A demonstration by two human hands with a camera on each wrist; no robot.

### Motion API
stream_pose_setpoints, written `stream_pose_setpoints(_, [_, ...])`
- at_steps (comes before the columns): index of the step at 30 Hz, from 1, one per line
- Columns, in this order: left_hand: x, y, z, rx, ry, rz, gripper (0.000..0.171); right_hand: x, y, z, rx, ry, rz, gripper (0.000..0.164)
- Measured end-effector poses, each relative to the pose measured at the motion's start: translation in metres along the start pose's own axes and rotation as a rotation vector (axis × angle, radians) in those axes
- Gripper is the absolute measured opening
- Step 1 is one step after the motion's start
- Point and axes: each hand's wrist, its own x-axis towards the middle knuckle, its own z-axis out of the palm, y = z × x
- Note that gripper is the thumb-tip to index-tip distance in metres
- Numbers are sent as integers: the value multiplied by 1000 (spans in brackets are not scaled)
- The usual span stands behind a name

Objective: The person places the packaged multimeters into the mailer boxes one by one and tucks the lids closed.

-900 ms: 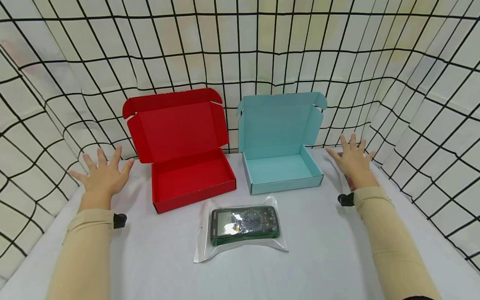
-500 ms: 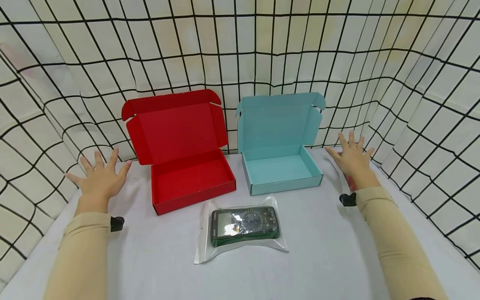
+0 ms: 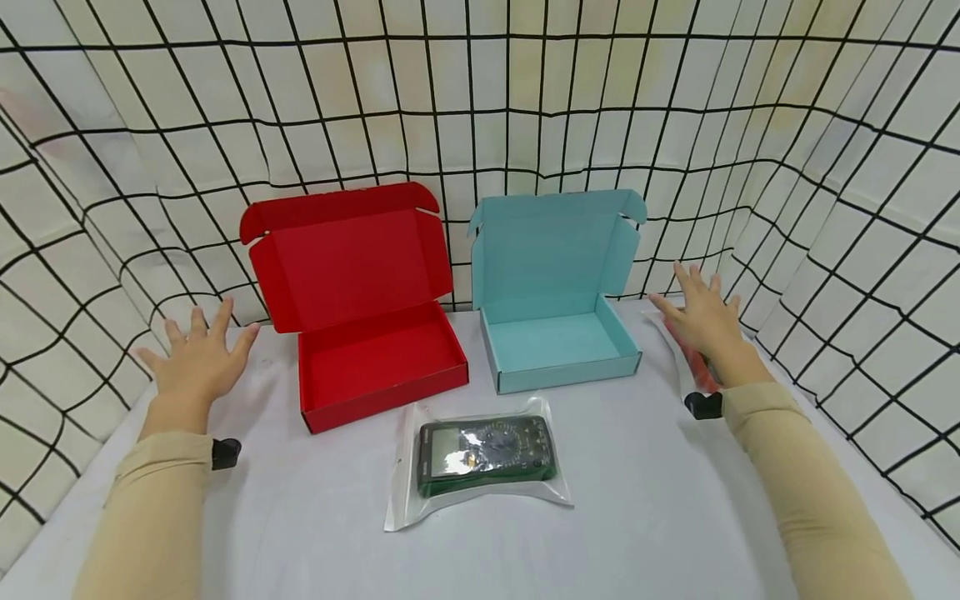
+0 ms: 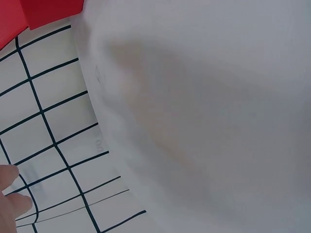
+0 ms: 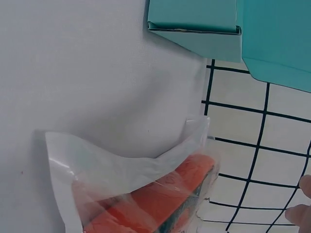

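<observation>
In the head view, we find a bagged meter (image 3: pixel 486 454) flat on the white table (image 3: pixel 615 533); we judge it fairly heavy and rigid inside slippery film, its display fragile, and best held round the long sides of the body. It lies between the left hand (image 3: pixel 197 362) and the right hand (image 3: pixel 703 321), nearer the person and well apart from both. Both hands have fingers spread and hold nothing. The red box (image 3: pixel 386 398) stands beside the left, the teal box (image 3: pixel 570 373) near the right, lids raised. In the left wrist view, we note fingertips at the edge and a corner of the red box. In the right wrist view, a bagged red item (image 5: pixel 155 201) lies near the teal box, beneath the right hand; whether they touch, we cannot tell.
</observation>
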Motion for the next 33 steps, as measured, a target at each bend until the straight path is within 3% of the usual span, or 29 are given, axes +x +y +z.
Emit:
stream_pose_setpoints(12, [1,4,-4,35,68,36,80,-12,-14,-5,24,59,-74,83])
stream_pose_setpoints(23, [-2,13,-9,45,77,67,78,-23,-33,-10,41,121,-160,75])
stream_pose_setpoints(33, [-7,13,-6,37,125,88,75,-35,-56,-13,127,78,-259,70])
